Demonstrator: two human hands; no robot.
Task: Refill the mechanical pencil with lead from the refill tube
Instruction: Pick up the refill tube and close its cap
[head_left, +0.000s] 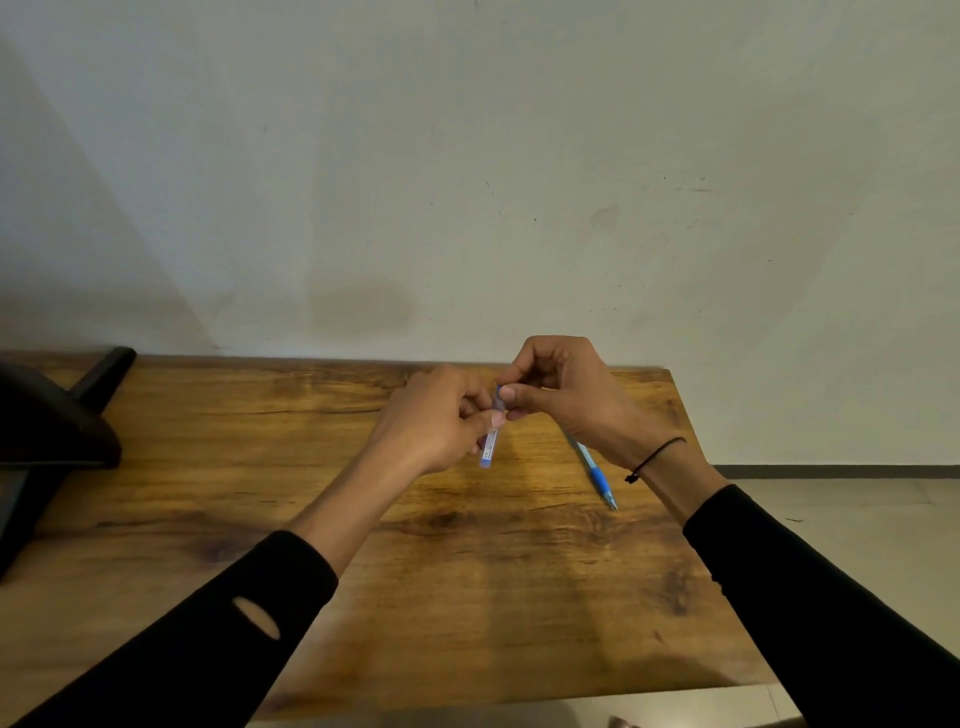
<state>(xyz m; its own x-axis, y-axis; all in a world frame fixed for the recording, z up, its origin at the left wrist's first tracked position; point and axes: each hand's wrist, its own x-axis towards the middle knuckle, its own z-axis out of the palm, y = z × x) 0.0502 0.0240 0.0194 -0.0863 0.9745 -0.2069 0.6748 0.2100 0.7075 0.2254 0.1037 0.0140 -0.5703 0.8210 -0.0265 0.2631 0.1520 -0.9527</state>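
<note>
Your left hand (441, 415) is closed around the small translucent blue plastic lead refill tube (489, 448), held roughly upright above the brown wood-grain table (467, 597). Your right hand (561, 395) pinches the tube's blue cap end (500, 391) between thumb and fingertips.

The blue-gripped mechanical pencil with a clear barrel (595, 470) lies on the table just beside your right wrist, tip toward you; neither hand touches it.

Handling, as a judgement:
- The tube is light, rigid and smooth, so hold it at mid-body where the label adds friction.
- Keep the opening upward once uncapped; the leads inside are thin and brittle and will spill or snap easily.

A pale label with printing runs along the tube. The text is too small to read.
</note>
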